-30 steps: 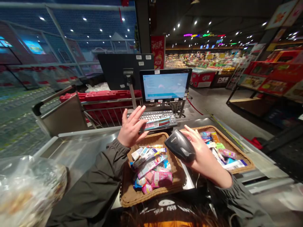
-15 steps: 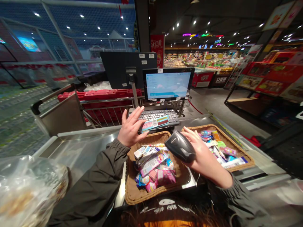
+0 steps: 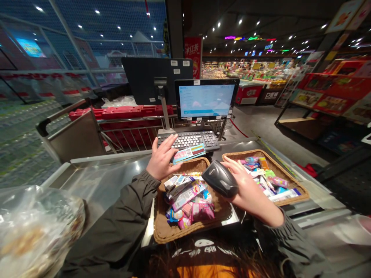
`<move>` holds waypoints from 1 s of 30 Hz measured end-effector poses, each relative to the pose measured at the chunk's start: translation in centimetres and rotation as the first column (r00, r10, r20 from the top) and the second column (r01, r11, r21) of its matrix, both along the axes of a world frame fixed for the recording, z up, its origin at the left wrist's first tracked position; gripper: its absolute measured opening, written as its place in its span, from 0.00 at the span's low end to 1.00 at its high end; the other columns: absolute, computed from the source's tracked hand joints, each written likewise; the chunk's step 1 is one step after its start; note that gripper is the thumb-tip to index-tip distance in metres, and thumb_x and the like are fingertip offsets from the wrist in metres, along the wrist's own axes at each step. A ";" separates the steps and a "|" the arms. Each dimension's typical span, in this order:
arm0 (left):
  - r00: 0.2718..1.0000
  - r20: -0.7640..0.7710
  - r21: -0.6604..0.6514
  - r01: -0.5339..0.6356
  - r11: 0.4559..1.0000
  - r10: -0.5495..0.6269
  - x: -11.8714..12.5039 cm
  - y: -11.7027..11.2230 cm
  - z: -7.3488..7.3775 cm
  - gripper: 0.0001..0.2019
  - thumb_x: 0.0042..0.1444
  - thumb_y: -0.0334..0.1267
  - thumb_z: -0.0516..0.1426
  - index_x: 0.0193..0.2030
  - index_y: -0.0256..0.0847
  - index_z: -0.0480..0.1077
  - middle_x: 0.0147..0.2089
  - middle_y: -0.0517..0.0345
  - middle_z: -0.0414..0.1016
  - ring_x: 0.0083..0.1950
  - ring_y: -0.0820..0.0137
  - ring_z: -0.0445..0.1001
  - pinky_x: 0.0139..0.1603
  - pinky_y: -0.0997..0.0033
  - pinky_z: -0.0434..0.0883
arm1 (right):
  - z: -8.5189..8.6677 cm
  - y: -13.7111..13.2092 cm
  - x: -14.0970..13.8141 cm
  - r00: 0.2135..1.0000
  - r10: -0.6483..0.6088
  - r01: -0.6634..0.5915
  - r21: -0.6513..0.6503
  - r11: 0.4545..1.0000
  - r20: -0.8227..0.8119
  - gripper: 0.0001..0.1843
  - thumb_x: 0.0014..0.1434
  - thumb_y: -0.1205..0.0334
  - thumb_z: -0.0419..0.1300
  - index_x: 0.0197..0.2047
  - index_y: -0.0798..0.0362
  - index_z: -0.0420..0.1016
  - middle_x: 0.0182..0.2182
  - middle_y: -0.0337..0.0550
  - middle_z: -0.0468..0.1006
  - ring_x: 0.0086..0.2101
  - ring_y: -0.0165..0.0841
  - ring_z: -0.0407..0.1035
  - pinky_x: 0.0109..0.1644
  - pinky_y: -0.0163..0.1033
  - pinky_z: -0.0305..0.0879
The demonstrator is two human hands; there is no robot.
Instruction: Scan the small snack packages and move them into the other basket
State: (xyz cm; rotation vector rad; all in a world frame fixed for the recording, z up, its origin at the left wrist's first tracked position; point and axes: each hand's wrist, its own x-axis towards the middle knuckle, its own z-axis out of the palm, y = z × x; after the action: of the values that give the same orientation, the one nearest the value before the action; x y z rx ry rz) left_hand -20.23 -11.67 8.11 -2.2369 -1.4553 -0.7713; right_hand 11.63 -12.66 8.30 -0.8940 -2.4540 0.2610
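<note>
My left hand [image 3: 162, 157] is in front of the keyboard [image 3: 199, 138], thumb and fingers around the near end of a flat blue-edged packet [image 3: 189, 153]. A barcode, a pink part and a yellow strip show on the packet's upper face. Held in my right hand [image 3: 246, 187] is a black barcode scanner [image 3: 220, 179], its front pointing up and left, close to the packet. Below both hands stands a brown wicker basket [image 3: 162, 236] with a heap of small packets [image 3: 188, 200]. A second wicker basket [image 3: 304, 189] with colourful small items is beyond my right wrist.
A lit checkout screen [image 3: 206, 99] and the back of a dark monitor [image 3: 153, 83] rise behind the keyboard. On the left, a clear plastic bag [image 3: 37, 224] lies by the metal counter [image 3: 107, 175]. A trolley [image 3: 127, 135] with red crates is behind the counter.
The packet and my left hand have moved slightly toward me, away from the keyboard, so more keys show. The scanner stays in my right hand, and the whole view has shifted a little.
</note>
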 end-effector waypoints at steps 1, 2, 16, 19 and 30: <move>1.000 0.007 -0.012 0.002 1.000 -0.002 0.0 -0.1 -0.4 0.13 0.56 0.47 0.59 0.42 0.40 0.73 0.71 0.39 0.59 0.72 0.50 0.59 0.73 0.39 0.39 | -0.2 0.0 0.1 1.000 0.004 -0.004 -0.007 1.000 -0.002 0.25 0.51 0.66 0.63 0.55 0.51 0.74 0.60 0.55 0.70 0.66 0.57 0.55 0.67 0.72 0.49; 1.000 0.014 -0.023 0.003 1.000 -0.003 0.0 -0.1 -0.8 0.13 0.56 0.46 0.59 0.42 0.40 0.73 0.71 0.40 0.59 0.72 0.51 0.59 0.73 0.39 0.39 | -0.4 0.0 0.1 1.000 0.009 -0.009 -0.016 1.000 -0.004 0.25 0.51 0.67 0.63 0.54 0.51 0.74 0.60 0.55 0.71 0.66 0.56 0.55 0.67 0.71 0.50; 1.000 -0.013 -0.315 0.001 0.949 -0.005 1.3 -0.9 -7.5 0.10 0.54 0.43 0.60 0.40 0.40 0.72 0.72 0.41 0.57 0.73 0.51 0.56 0.71 0.33 0.42 | -3.4 0.1 1.7 0.997 0.044 -0.036 -0.127 0.991 0.061 0.26 0.52 0.62 0.65 0.55 0.55 0.73 0.57 0.56 0.73 0.65 0.55 0.57 0.69 0.66 0.52; 0.999 -0.039 -0.367 -0.014 0.930 -0.001 1.7 -1.0 -8.8 0.12 0.53 0.43 0.60 0.42 0.40 0.73 0.72 0.42 0.57 0.73 0.52 0.56 0.71 0.33 0.41 | -3.7 0.1 2.0 0.996 0.025 -0.013 -0.148 0.989 0.082 0.29 0.52 0.59 0.67 0.57 0.55 0.72 0.56 0.56 0.74 0.64 0.55 0.58 0.68 0.64 0.54; 0.976 -0.217 -0.659 -0.166 0.733 0.026 2.4 -1.0 -10.0 0.16 0.50 0.47 0.64 0.40 0.38 0.77 0.71 0.42 0.61 0.74 0.48 0.52 0.71 0.31 0.42 | -4.7 0.4 3.6 0.982 -0.003 0.048 -0.237 0.970 0.186 0.24 0.49 0.64 0.64 0.51 0.56 0.76 0.55 0.56 0.76 0.64 0.57 0.59 0.66 0.63 0.56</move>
State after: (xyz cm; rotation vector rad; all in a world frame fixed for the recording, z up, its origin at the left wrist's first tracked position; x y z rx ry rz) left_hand -17.78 -12.68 -1.92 -2.5990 -1.9516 0.0633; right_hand 15.26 -12.22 3.59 -1.0946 -2.6181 0.4957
